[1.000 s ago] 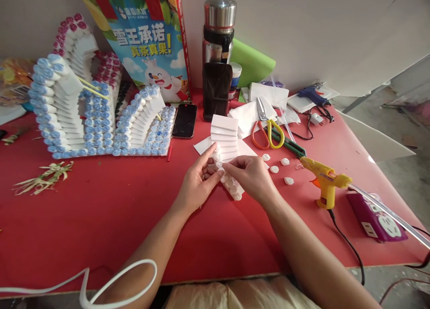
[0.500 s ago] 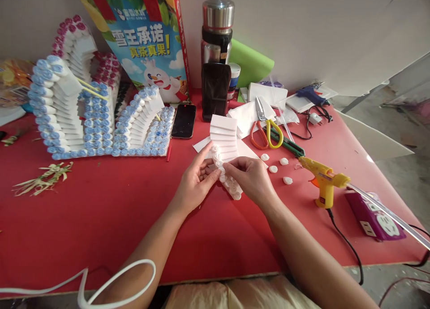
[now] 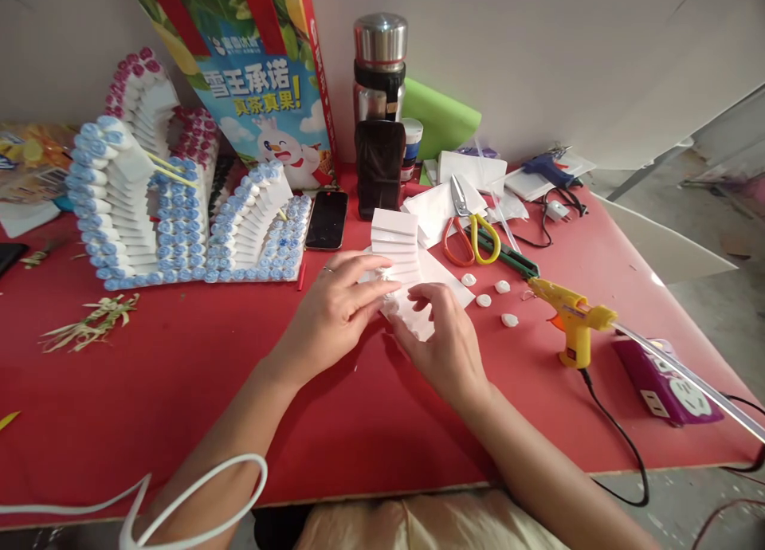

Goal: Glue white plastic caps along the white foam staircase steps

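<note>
A small white stair-shaped foam piece (image 3: 395, 247), edged with white rosettes, stands on the red table in front of me. My left hand (image 3: 335, 311) reaches over its left side, with fingers and thumb closed on the rosette edge and covering most of it. On the near right side is my right hand (image 3: 445, 343), its thumb and curled fingers apart. The thumb lies close to the lower rosettes; whether it touches them I cannot tell. Loose white rosettes (image 3: 484, 300) lie to the right of that hand. Beneath the piece is a white sheet (image 3: 448, 279).
Beyond the rosettes lie scissors (image 3: 485, 239), a green cutter (image 3: 508, 259) and a yellow glue gun (image 3: 577, 319). A purple power strip (image 3: 649, 390) sits at the right. Blue-flowered stair models (image 3: 179, 231) stand left. A phone (image 3: 327, 219), a flask (image 3: 381, 40) and a printed bag (image 3: 256, 96) are behind.
My left hand has turned over the piece, its back now uppermost and hiding the rosettes. My right thumb and fingers have parted from their pinch and moved slightly down. The view has shifted a little.
</note>
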Motion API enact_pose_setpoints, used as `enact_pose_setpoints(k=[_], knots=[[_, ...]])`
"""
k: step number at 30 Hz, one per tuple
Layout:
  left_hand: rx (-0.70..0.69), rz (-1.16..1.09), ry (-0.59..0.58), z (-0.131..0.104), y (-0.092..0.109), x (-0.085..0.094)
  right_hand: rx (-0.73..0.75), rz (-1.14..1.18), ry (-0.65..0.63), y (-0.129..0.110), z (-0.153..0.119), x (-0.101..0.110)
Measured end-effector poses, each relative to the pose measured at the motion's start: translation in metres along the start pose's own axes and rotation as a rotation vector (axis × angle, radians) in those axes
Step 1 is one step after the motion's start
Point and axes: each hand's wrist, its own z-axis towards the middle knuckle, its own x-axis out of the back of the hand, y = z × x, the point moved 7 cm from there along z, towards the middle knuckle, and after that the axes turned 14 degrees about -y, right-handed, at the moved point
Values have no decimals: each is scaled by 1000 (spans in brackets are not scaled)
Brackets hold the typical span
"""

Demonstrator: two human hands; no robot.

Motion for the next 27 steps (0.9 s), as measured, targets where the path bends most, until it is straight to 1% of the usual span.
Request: enact_pose_setpoints(k=[3,5,8,12,16,19,27], knots=[[-97,137,-125,11,4,-6,80,-139,-6,-6,-3,-9],[-120,210,-179,15,3,-9,79,-181,-8,-4,-2,-14],[-144,293,-249,18,4,-11,82,-195,31,0,-1,-18],[-141,305,-279,18,5,-11,121,-215,75,-2,0,-18],[-117,319,-321,19,2,-19,144,-226,77,-5,1,-19],[-125,345,-352,19,1,-23,148,-242,83,-5,2,-20],[-164,559,-432,21,5,-27,150,-318,76,-8,3,-21]])
